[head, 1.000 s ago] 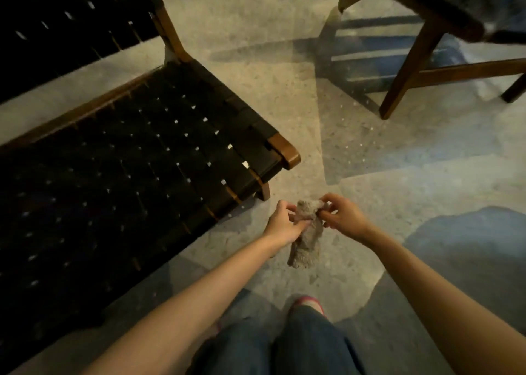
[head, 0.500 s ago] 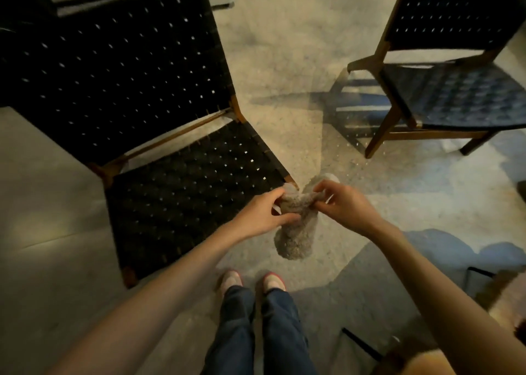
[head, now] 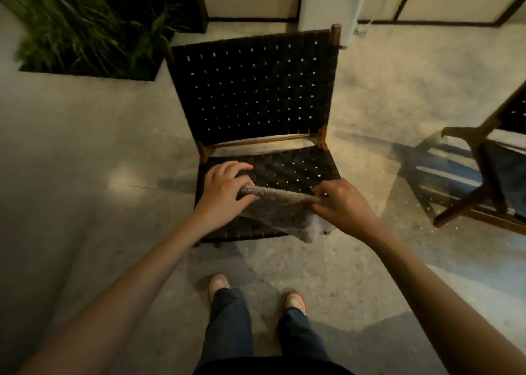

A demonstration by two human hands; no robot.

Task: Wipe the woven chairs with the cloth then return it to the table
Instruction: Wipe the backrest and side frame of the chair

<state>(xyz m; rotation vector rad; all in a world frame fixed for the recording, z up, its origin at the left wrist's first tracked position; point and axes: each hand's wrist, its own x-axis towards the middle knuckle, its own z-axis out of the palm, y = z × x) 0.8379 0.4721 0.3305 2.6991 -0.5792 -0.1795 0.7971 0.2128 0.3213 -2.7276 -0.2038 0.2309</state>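
Note:
A black woven chair point(head: 253, 89) with a wooden frame stands straight in front of me. A grey fluffy cloth point(head: 280, 212) is stretched over the front of its seat. My left hand point(head: 223, 193) pinches the cloth's left top corner between thumb and fingers. My right hand point(head: 341, 206) pinches the right top corner. The cloth hangs down from that held edge over the seat's front. A second woven chair point(head: 492, 175) shows partly at the right edge. No table is in view.
A planter with green grass point(head: 85, 30) sits at the far left on the concrete floor point(head: 85, 161). Panelled walls and a white post point(head: 327, 1) stand behind the chair. My legs and shoes point(head: 219, 285) are just below the seat.
My view has turned to face the first chair head-on. Both hands moved apart and spread the bunched cloth out wide over the seat.

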